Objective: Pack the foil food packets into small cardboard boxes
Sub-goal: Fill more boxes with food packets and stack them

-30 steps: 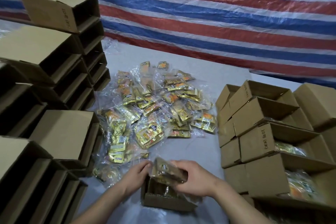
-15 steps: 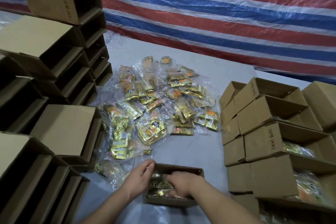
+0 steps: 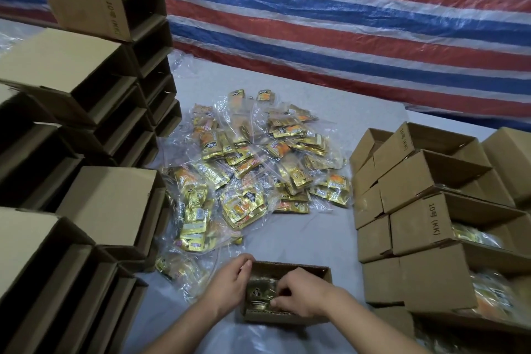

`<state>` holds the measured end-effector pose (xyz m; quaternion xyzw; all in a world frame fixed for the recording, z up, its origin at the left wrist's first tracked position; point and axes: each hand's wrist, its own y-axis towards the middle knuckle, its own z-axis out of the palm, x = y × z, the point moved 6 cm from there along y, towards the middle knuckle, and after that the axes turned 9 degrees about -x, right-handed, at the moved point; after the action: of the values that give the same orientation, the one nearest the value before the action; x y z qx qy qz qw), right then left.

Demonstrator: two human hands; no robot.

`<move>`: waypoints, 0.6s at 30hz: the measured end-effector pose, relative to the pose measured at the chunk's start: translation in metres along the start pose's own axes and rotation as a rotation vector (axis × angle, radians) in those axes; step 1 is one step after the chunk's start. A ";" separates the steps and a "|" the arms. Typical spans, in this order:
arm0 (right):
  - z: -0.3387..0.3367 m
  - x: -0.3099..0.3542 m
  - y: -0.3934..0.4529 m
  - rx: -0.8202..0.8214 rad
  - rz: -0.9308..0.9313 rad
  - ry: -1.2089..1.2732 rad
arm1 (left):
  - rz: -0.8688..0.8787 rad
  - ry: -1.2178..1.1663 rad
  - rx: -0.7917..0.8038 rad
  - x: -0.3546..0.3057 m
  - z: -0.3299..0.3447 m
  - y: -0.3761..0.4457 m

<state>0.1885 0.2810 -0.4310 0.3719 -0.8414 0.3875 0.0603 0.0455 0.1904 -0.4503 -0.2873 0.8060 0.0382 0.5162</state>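
Stacks of empty cardboard boxes (image 3: 94,198) lie on their sides along the left of the bench (image 3: 301,238). Beside them, mid-bench, sprawls a heap of gold foil packets (image 3: 247,169), bundled in clear plastic bags. Nearest the onlooker, an open small box (image 3: 287,316) sits upright. The left hand (image 3: 230,284) curls over its left wall, steadying it, while the right hand (image 3: 298,293) reaches inside, fingertips pinching a bagged packet bundle (image 3: 260,292) down into place. To the right stand filled boxes (image 3: 431,238), tops open, packets showing. The bundles look light and soft, their plastic likely slippery and crinkly; gripping across the foil bulk rather than the loose bag edge should hold best. Much of the heap remains unpacked.
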 end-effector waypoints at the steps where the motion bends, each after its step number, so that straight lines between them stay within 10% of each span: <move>1: -0.001 -0.003 0.000 0.022 0.034 -0.008 | -0.006 0.000 -0.006 -0.001 0.000 0.002; 7: 0.035 -0.012 0.004 0.302 0.331 0.146 | 0.015 0.047 0.059 -0.004 0.006 0.004; 18: 0.037 -0.007 -0.009 0.184 0.302 0.227 | -0.019 0.060 0.074 -0.011 0.007 0.000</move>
<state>0.2064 0.2556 -0.4540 0.1994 -0.8364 0.5068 0.0616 0.0548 0.1977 -0.4447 -0.2768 0.8191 -0.0051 0.5024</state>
